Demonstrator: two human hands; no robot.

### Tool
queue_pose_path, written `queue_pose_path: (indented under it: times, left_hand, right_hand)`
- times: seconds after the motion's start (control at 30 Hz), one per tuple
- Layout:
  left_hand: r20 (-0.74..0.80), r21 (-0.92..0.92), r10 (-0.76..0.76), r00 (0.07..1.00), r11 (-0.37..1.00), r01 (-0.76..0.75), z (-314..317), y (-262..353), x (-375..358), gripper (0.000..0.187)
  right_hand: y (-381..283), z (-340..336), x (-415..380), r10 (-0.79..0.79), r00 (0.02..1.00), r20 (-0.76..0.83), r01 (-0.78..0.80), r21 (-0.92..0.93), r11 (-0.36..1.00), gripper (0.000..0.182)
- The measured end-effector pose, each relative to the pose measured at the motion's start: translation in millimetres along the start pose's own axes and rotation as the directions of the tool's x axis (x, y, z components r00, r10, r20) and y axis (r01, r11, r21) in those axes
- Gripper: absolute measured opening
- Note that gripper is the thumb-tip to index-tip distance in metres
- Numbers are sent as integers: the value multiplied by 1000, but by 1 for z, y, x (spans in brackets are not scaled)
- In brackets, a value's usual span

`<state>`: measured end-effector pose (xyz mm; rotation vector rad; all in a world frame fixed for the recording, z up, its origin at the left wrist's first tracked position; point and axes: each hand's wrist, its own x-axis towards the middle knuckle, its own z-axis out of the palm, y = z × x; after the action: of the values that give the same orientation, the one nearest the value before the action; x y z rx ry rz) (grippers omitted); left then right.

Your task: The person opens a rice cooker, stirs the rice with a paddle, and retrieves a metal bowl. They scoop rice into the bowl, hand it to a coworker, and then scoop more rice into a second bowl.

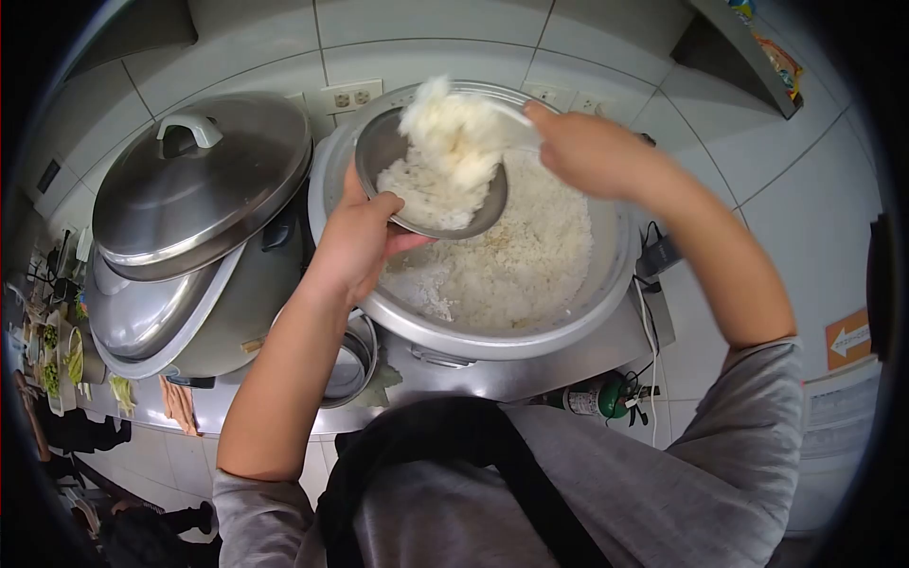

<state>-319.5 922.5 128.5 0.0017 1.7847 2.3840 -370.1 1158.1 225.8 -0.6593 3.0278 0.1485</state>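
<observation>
My left hand (pixel 365 232) grips the rim of a metal bowl (pixel 374 142), tilted over the large round cooker (pixel 606 284). White rice (pixel 421 185) lies inside the bowl. Above it, a big clump of rice (pixel 454 128) sits on a utensil, mostly covered by the rice and blurred. My right hand (pixel 587 151) is closed around the utensil's handle at the bowl's upper right. More rice (pixel 521 246) fills the cooker below both hands.
At the left stands a second cooker (pixel 237 322) with metal lids (pixel 208 218) resting on it. Round metal containers (pixel 350 364) sit at the counter's (pixel 511 379) front. Wall outlets (pixel 352 97) are behind. A green cylinder (pixel 606 396) lies below right. People in dark clothes show lower left.
</observation>
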Motion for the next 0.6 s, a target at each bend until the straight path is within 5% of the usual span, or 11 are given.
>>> queue_pose_path:
  times: [0.13,0.3,0.37,0.5,0.6]
  left_hand:
    - [-6,-147,31,1000,989,-31,3,-1,-8,74]
    - [-26,-224,110,994,968,-113,2,1,-15,75]
    - [-9,-259,103,995,960,-102,5,2,-14,75]
    - [-38,-184,82,996,979,-88,4,8,-16,74]
    - [12,-231,119,993,966,-113,3,10,-16,74]
  right_hand:
    - [-15,-25,-13,24,974,-224,-63,-166,984,47]
    - [-55,-6,-29,51,989,-136,-91,-305,948,39]
    - [-65,0,-16,-45,996,-73,20,-309,951,38]
    - [-58,-49,-38,-88,969,-232,7,-330,944,35]
    - [-69,-6,-22,-115,980,-163,54,-339,939,29]
